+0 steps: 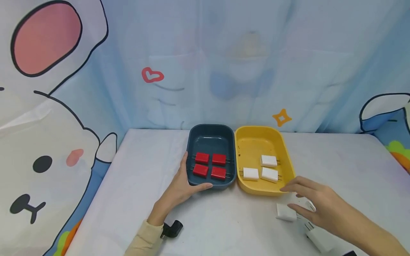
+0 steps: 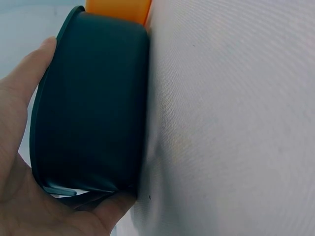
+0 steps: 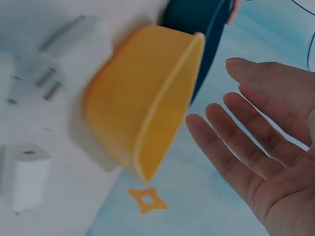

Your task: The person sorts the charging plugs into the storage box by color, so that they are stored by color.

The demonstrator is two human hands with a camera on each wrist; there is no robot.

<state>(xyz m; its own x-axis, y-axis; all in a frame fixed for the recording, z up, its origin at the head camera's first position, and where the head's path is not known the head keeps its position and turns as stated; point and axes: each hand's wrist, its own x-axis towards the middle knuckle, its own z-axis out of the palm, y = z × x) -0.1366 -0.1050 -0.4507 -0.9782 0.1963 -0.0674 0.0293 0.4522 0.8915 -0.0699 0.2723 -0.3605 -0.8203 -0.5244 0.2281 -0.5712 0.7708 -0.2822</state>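
Left grip (image 1: pixel 180 185) clasps the blue tray (image 1: pixel 209 142); right grip (image 1: pixel 321 201), relaxed and empty, would best pinch the nearest loose adapter (image 1: pixel 285 212) by its body.

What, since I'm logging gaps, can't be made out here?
Left wrist view: the red plugs, hidden by the dark tray.
Right wrist view: the white plugs inside the yellow tray, hidden by its wall; one loose plug, cut off by the left edge.
Head view: part of another loose plug, covered by the right hand.
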